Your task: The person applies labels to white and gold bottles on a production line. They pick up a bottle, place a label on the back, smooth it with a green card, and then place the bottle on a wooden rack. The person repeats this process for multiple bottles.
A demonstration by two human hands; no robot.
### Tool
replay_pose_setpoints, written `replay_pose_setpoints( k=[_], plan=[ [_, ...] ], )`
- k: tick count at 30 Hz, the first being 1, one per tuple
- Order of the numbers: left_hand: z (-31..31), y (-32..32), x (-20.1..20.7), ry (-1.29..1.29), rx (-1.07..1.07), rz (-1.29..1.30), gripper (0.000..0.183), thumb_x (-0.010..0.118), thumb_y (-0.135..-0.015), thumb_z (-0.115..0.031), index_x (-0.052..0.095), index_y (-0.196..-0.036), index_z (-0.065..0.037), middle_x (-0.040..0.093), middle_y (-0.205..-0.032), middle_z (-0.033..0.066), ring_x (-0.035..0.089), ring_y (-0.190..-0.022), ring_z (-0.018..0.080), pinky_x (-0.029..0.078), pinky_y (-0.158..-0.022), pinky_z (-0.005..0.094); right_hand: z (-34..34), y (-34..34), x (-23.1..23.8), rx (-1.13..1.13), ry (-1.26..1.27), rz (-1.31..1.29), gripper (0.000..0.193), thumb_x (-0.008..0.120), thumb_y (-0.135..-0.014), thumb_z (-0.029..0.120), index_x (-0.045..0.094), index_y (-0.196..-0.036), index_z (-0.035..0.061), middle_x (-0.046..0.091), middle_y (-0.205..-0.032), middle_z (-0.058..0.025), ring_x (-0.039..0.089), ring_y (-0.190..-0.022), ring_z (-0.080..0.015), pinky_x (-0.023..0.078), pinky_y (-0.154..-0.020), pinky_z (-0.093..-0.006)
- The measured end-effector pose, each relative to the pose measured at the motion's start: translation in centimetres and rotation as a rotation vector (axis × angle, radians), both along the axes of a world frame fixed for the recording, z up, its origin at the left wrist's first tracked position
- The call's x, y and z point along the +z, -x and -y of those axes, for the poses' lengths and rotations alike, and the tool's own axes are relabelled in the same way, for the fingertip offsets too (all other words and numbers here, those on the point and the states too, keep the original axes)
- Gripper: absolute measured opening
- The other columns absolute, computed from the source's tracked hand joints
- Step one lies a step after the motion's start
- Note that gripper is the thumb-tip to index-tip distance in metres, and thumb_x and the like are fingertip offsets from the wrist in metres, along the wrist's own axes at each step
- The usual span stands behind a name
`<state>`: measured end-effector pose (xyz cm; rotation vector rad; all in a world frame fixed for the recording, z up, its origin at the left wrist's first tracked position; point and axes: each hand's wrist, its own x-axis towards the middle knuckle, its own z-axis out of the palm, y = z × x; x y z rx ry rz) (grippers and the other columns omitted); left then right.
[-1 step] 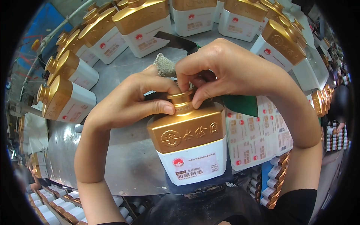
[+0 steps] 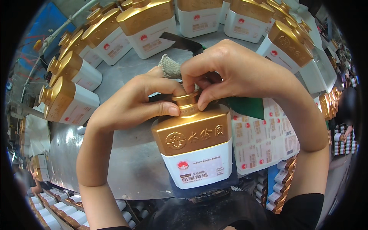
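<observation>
Closest in, at the middle of the desk's near edge, is the tall, flat-sided bottle with a white label-bearing body and an embossed gold shoulder (image 2: pixel 193 153), its neck leaning away from the person's shiny black apron (image 2: pixel 199 211). Whether its base rests on the grey metal desk (image 2: pixel 130 153) or on the dark cloth below it, I cannot tell.

Both grips are closed at the bottle's gold neck. The bare left hand (image 2: pixel 132 97) has its thumb laid along the neck's left side, with the forefinger at the rim; the bare right hand (image 2: pixel 226 67) has its thumb against the right side and its forefinger bent down behind. A grey-green knitted finger cover (image 2: pixel 170 67) sits beyond them, seemingly on a left finger. A narrow printed band (image 2: pixel 188 110) shows around the neck between the thumbs.

The step in hand, I judge, is fitting or smoothing that band. The next move calls for even thumb pressure around the neck while the bottle is steadied against turning.

To the right, a pale sheet of red-and-brown printed labels (image 2: pixel 264 140) lies along the desk's near edge, with a flat dark-green piece (image 2: pixel 247 108) just beyond. Past the hands lies a dark, bent strip (image 2: pixel 182 42). Farthest, matching gold-and-white bottles (image 2: pixel 147 32) line the desk's left and far edges.
</observation>
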<state>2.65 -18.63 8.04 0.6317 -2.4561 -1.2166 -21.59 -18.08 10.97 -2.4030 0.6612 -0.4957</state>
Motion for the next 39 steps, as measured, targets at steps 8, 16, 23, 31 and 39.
replay_pose_setpoints(
  k=[8,16,23,31,39],
  plan=[
    [0.2,-0.2,0.4,0.027,-0.021,0.007,0.041,0.072,-0.085,-0.041,0.068,-0.102,-0.003,0.06,-0.094,0.008,0.049,-0.093,0.021,0.04,-0.085,0.0343,-0.2,-0.1,1.1,-0.046,-0.113,-0.079,0.023,0.079,-0.071,0.016,0.066,-0.087,0.0052,0.06,-0.071,-0.0076,0.06,-0.067,-0.022,0.045,-0.06,-0.0359],
    [0.4,-0.4,-0.1,-0.058,-0.005,-0.063,0.035,0.069,-0.088,-0.036,0.069,-0.101,-0.004,0.063,-0.089,0.0082,0.049,-0.094,0.022,0.038,-0.087,0.0339,-0.3,0.0,1.2,-0.037,-0.097,-0.087,0.023,0.079,-0.071,0.016,0.067,-0.087,0.0057,0.06,-0.07,-0.0075,0.06,-0.066,-0.0222,0.045,-0.06,-0.036],
    [-0.1,0.3,0.1,-0.019,0.002,-0.029,0.039,0.073,-0.084,-0.038,0.07,-0.1,-0.002,0.065,-0.093,0.0086,0.051,-0.093,0.0211,0.042,-0.085,0.0352,-0.3,0.0,1.1,-0.036,-0.102,-0.078,0.022,0.079,-0.071,0.016,0.066,-0.086,0.0053,0.061,-0.07,-0.0078,0.061,-0.066,-0.0223,0.046,-0.06,-0.0357],
    [0.3,0.0,0.4,0.027,-0.05,0.031,0.03,0.071,-0.087,-0.025,0.068,-0.108,-0.003,0.065,-0.099,0.0097,0.052,-0.093,0.0218,0.042,-0.085,0.035,-0.4,0.1,1.0,-0.043,-0.086,-0.071,0.023,0.078,-0.072,0.014,0.067,-0.089,0.0054,0.06,-0.07,-0.0075,0.06,-0.065,-0.0219,0.046,-0.06,-0.0348],
    [-5.4,-2.9,-0.5,0.132,0.392,-0.356,0.04,0.064,-0.084,0.0,0.062,-0.123,-0.001,0.067,-0.118,0.0104,0.06,-0.113,0.0208,0.044,-0.099,0.0349,-4.5,4.3,-0.2,-0.338,0.003,0.16,0.022,0.073,-0.083,0.017,0.068,-0.1,0.0039,0.063,-0.07,-0.0055,0.058,-0.064,-0.0116,0.046,-0.061,-0.0271]
  ],
)
